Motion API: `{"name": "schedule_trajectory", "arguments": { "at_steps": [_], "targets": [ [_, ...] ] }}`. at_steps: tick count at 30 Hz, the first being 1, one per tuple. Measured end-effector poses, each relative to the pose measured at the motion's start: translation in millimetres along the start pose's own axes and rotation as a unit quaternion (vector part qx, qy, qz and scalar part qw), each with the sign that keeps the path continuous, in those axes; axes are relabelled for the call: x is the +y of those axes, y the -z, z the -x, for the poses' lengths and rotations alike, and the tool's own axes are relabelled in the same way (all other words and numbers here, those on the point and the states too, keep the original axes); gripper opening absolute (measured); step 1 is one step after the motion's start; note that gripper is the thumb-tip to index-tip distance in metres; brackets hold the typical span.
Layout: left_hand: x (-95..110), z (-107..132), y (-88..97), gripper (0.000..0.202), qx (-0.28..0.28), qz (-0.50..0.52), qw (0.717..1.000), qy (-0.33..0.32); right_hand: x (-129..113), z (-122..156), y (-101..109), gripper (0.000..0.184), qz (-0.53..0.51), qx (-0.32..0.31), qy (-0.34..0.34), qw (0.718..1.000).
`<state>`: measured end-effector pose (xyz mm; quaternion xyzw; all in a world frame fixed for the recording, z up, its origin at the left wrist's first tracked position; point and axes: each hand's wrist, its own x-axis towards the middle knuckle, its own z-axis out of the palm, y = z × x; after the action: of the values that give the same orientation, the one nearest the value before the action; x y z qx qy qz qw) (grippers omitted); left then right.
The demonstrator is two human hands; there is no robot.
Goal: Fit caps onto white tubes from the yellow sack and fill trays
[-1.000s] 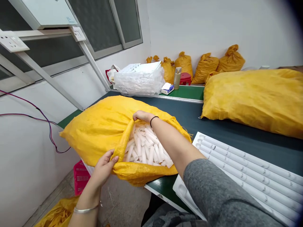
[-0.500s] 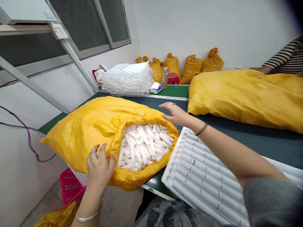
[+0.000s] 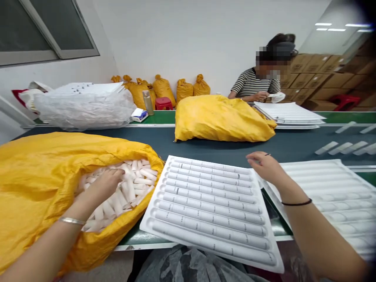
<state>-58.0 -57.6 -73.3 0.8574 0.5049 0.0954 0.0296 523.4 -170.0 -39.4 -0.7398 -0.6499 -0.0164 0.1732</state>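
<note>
My left hand reaches into the open mouth of a yellow woven sack and rests on the white tubes heaped inside; its fingers curl among them, and what they grip is hidden. My right hand hovers at the far right corner of a white grooved tray lying in front of me, fingers loosely bent and holding nothing. A second white tray lies just to the right of that hand.
Across the dark conveyor belt lies another yellow sack. A person in a striped shirt sits behind it with stacked trays. A clear plastic bag of trays, a bottle and tied yellow sacks stand at the back.
My view has swung right. My left hand went from the sack's rim into the tubes. My right hand moved right, from the sack's edge to the tray's far corner.
</note>
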Motion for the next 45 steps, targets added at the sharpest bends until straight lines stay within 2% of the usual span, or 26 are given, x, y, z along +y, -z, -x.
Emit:
{"name": "schedule_trajectory", "arguments": {
  "at_steps": [2, 4, 6, 9, 12, 14, 16, 17, 18, 20, 22, 24, 29, 32, 35, 41, 43, 45],
  "targets": [
    [28.0, -0.9, 7.4, 0.032, 0.028, 0.020, 0.999, 0.006, 14.6, 1.9, -17.6, 0.030, 0.053, -0.090, -0.007, 0.995],
    [70.9, 0.6, 12.9, 0.036, 0.059, 0.075, 0.995, 0.001, 18.5, -2.2, -33.2, 0.028, 0.065, -0.146, 0.006, 0.987],
    [118.9, 2.0, 14.2, 0.032, 0.096, 0.209, 0.973, -0.017, 17.1, -10.0, -42.5, 0.020, 0.064, -0.179, 0.023, 0.981],
    [176.2, 0.5, 9.3, 0.025, 0.142, 0.352, 0.923, -0.058, 15.9, -21.5, -40.3, 0.014, 0.067, -0.207, 0.054, 0.975],
    [205.7, -3.8, 1.5, 0.025, 0.174, 0.402, 0.896, -0.078, 14.6, -21.5, -20.9, 0.019, 0.075, -0.183, 0.064, 0.978],
    [216.8, -6.9, -3.1, 0.025, 0.181, 0.397, 0.897, -0.076, 5.1, -10.1, -4.8, 0.025, 0.055, -0.128, 0.050, 0.989],
    [227.1, -10.7, -6.3, 0.026, 0.163, 0.384, 0.905, -0.082, -16.2, 10.2, 7.8, 0.029, -0.066, -0.061, 0.051, 0.995],
    [232.6, -12.9, -7.1, 0.027, 0.149, 0.377, 0.909, -0.091, -30.8, 22.1, 11.5, 0.029, -0.161, -0.032, 0.060, 0.985],
    [238.2, -15.3, -7.3, 0.028, 0.137, 0.369, 0.913, -0.105, -46.8, 34.0, 13.2, 0.029, -0.258, -0.024, 0.079, 0.963],
    [248.7, -20.6, -5.7, 0.029, 0.117, 0.351, 0.919, -0.138, -77.9, 54.2, 11.9, 0.029, -0.379, -0.034, 0.101, 0.919],
    [256.6, -25.8, -2.2, 0.030, 0.104, 0.330, 0.923, -0.166, -100.5, 65.7, 7.9, 0.027, -0.431, -0.035, 0.093, 0.897],
    [261.3, -30.0, 2.3, 0.031, 0.101, 0.308, 0.927, -0.189, -110.6, 68.5, 5.8, 0.026, -0.443, -0.020, 0.092, 0.891],
    [263.4, -33.2, 10.8, 0.035, 0.106, 0.274, 0.926, -0.235, -105.9, 63.1, 18.1, 0.028, -0.374, -0.006, 0.212, 0.903],
    [263.5, -31.0, 12.6, 0.035, 0.115, 0.266, 0.930, -0.227, -103.0, 63.2, 24.7, 0.032, -0.349, 0.016, 0.237, 0.907],
    [265.2, -28.2, 12.1, 0.029, 0.117, 0.263, 0.930, -0.231, -101.4, 64.4, 24.3, 0.029, -0.333, 0.031, 0.229, 0.914],
    [270.1, -23.1, 8.1, 0.033, 0.178, 0.231, 0.920, -0.263, -97.6, 66.2, 21.3, 0.025, -0.342, -0.012, 0.165, 0.925],
    [270.8, -22.0, 8.1, 0.037, 0.200, 0.207, 0.916, -0.278, -97.7, 67.4, 21.8, 0.026, -0.375, -0.033, 0.133, 0.917],
    [271.1, -21.8, 8.5, 0.041, 0.222, 0.183, 0.912, -0.293, -99.1, 68.6, 22.0, 0.027, -0.431, -0.074, 0.093, 0.895]
  ]
}}
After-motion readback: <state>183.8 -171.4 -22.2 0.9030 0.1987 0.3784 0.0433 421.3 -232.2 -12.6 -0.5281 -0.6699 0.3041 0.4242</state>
